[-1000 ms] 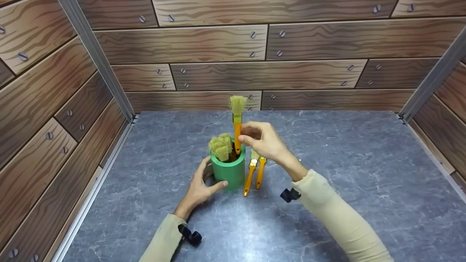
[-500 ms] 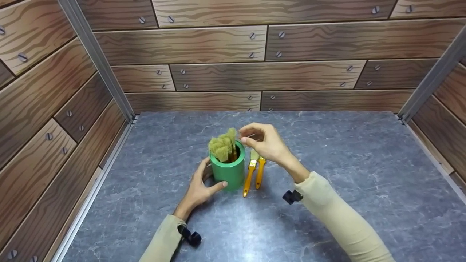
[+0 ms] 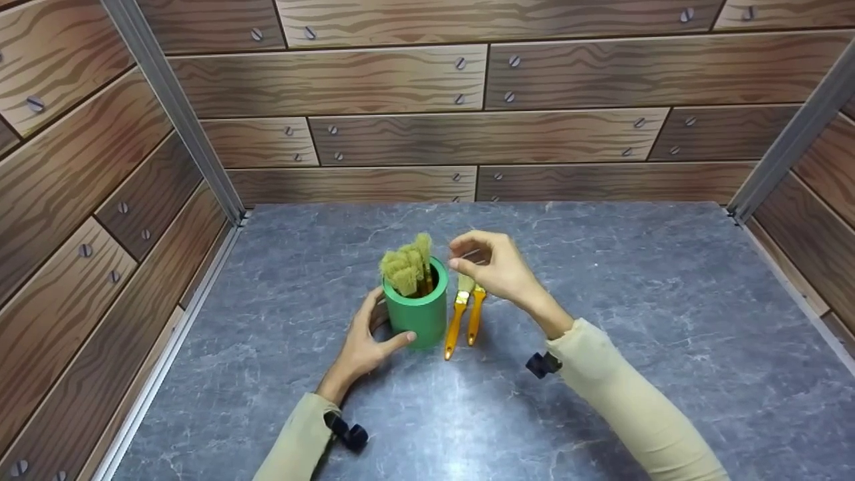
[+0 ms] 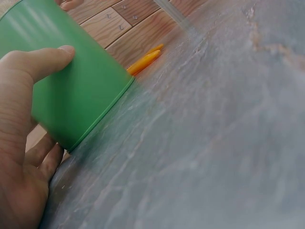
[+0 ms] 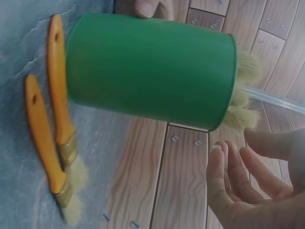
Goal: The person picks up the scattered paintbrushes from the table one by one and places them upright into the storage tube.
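A green cylindrical cup [image 3: 417, 324] stands upright on the table, several bristle brushes [image 3: 404, 270] in it with bristles up. My left hand [image 3: 361, 347] holds the cup from the left; in the left wrist view its thumb lies across the green wall [image 4: 81, 90], fingers round the far side. My right hand [image 3: 501, 270] hovers right of the rim, fingers loosely curved and holding nothing. Two flat paintbrushes with orange handles lie right of the cup: a nearer paintbrush [image 3: 455, 327] and a farther paintbrush [image 3: 475, 317]. The right wrist view shows both whole, bristles side by side.
The grey marbled table [image 3: 641, 300] is bounded by wood-patterned walls [image 3: 394, 137] at the back and both sides. Metal posts [image 3: 180, 113] rise at the back corners. Dark wrist cameras sit on both sleeves.
The brush in my right hand has gone down into the cup and been let go. My right hand has then drawn back slightly to the right. The left hand keeps its hold.
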The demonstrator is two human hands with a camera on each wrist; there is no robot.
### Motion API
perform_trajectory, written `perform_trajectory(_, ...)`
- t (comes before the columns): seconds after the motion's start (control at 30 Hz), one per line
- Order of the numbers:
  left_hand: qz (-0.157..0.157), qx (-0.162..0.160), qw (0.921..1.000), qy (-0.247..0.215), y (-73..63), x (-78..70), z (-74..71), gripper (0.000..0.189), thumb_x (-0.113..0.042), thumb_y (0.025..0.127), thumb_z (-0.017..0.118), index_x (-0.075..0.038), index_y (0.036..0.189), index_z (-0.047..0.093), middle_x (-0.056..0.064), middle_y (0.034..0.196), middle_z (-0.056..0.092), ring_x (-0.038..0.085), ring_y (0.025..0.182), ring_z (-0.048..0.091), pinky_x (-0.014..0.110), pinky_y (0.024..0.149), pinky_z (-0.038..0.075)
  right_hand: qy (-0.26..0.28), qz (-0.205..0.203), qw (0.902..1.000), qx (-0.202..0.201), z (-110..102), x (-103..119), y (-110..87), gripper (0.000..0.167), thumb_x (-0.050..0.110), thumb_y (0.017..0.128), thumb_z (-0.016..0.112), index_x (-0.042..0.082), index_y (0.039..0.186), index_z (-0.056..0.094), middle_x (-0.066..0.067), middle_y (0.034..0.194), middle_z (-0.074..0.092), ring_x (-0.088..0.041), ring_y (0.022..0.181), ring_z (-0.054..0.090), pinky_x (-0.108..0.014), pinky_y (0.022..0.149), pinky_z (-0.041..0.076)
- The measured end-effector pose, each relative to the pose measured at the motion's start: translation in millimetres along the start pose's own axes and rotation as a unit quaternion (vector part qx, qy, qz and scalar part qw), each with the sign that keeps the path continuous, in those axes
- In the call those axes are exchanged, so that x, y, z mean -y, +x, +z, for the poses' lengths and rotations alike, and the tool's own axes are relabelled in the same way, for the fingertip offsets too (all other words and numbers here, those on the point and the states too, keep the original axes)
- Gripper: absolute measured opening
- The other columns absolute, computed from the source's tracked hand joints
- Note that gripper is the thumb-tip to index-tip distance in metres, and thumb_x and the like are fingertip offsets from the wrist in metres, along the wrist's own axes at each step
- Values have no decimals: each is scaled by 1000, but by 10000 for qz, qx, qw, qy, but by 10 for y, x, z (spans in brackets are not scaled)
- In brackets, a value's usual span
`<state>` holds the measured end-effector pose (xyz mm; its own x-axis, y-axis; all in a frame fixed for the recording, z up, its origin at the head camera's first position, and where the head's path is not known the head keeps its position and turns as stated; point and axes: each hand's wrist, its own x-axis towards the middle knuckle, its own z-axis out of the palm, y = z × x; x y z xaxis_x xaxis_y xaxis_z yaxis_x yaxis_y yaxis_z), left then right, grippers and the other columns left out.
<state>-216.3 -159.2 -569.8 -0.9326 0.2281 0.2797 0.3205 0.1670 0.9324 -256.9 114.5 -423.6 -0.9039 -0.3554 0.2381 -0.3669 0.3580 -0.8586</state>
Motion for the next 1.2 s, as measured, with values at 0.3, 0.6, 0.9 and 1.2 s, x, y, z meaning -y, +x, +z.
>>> perform_trajectory(0.3,69,-5,10000,1,-5,-4,-21,94,-19,89,89,-18,166,35,9,164,47,33,149,52,50,124,45,-339,262,9990,-141,1,-239,-41,19,7,95,80,4,113,78,-15,108,79,-32,96,77,-42,86,67)
perform_trajectory(0.6,51,-38,10000,63,7,4,-27,94,-19,89,90,-22,165,36,7,163,48,31,147,53,49,123,45,-695,459,9963,-202,76,-540,-83,16,-2,89,79,-4,105,76,-19,98,78,-37,91,78,-43,83,68)
perform_trajectory(0.9,84,-22,10000,-13,6,7,-28,94,-18,89,89,-17,166,34,11,165,45,34,150,50,51,124,44,-1133,960,9889,24,137,-738,-120,22,2,83,88,-3,101,76,-15,94,78,-26,85,75,-39,82,67)
perform_trajectory(1.2,94,0,9999,-59,-4,13,-3,93,-18,89,89,-17,166,35,11,165,46,35,148,51,52,123,44,-1826,1481,9718,202,168,-888,-138,24,10,80,92,3,88,71,-3,77,71,-12,67,62,-24,62,55)
